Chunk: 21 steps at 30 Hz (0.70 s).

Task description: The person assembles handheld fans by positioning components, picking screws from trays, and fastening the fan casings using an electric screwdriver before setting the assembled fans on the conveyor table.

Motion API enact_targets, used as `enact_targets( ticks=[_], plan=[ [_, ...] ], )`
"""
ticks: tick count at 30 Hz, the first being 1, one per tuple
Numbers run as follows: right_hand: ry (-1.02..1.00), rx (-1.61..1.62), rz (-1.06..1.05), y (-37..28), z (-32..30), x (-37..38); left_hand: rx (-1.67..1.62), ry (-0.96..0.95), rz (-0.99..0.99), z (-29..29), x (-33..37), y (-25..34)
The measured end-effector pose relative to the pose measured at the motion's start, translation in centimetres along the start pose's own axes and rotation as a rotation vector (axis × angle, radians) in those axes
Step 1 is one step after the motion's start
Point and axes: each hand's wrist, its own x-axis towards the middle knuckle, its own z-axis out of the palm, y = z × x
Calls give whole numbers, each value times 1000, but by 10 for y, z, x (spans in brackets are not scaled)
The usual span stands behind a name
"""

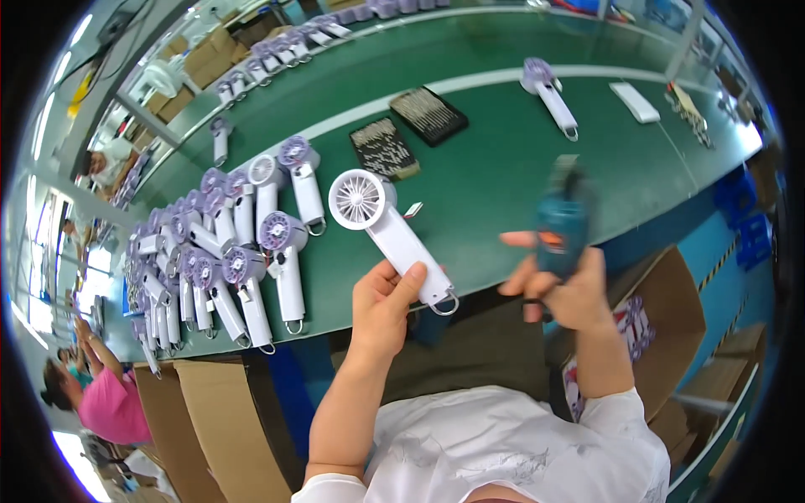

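My left hand (381, 310) is closed around the lower handle of a white handheld fan (407, 251), thumb on top, over the table's near edge. The fan's round grille tilts up to the left, and a metal loop hangs at its handle end. A small white tab (413, 210) sticks out beside its neck. In my right hand (583, 293) is a teal power screwdriver (560, 222), blurred and pointing away from me, to the right of the fan. My right index finger sticks out to the left. Beyond the fan lie two black trays, one with scattered screws (381, 147), the other with screws in rows (428, 115).
Several purple-and-white fans (222, 239) crowd the green table (478, 184) on the left. Another fan (553, 105) and a white cover (635, 101) lie at the far right. Cardboard boxes (222, 411) stand below the near edge. A person in pink (109, 407) is at the left.
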Motion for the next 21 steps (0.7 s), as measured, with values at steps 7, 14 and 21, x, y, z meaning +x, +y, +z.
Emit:
enact_targets(
  ticks=[7,14,21],
  plan=[
    [101,-204,-691,-99,-39,58,54,22,-110,-45,35,14],
    [-122,26,-737,-98,45,197,81,57,-144,-57,58,14],
    [-120,191,-629,-31,82,263,43,118,-159,-51,51,14]
  ],
)
